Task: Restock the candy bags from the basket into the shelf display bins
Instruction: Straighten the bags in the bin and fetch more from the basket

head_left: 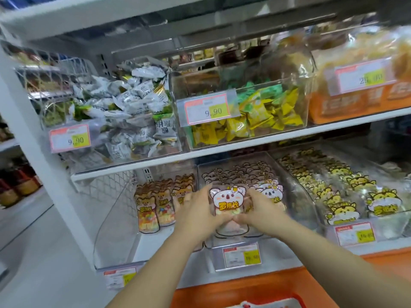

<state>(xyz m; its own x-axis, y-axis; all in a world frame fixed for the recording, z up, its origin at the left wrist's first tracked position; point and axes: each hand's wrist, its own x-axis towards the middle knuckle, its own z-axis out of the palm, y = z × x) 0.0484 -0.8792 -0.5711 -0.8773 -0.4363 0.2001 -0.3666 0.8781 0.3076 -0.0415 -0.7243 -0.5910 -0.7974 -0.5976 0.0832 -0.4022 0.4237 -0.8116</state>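
at the bottom edge the red rim of the basket (pixel 297 297) just shows, mostly cut off. both forearms reach up to the lower shelf. the left hand (pixel 195 216) and the right hand (pixel 260 210) close round one candy bag (pixel 226 200), a clear pouch with a pink-and-white koala face. each grip is curled on one side of it, and the two hands almost touch below the label. the bag stands upright at the front of the middle bin (pixel 255 240), with a row of koala bags (pixel 270 192) beside and behind it. a price tag (pixel 241 255) hangs on that bin's front. the left bin (pixel 115 210) holds orange bags (pixel 153 210) toward its back. the right bin (pixel 378 222) is packed with yellow cat bags (pixel 347 196). above, the upper shelf (pixel 222 150) carries grey-white sweets (pixel 133 107), yellow-green sweets (pixel 255 116) and, far right, blurred bread (pixel 367 47).
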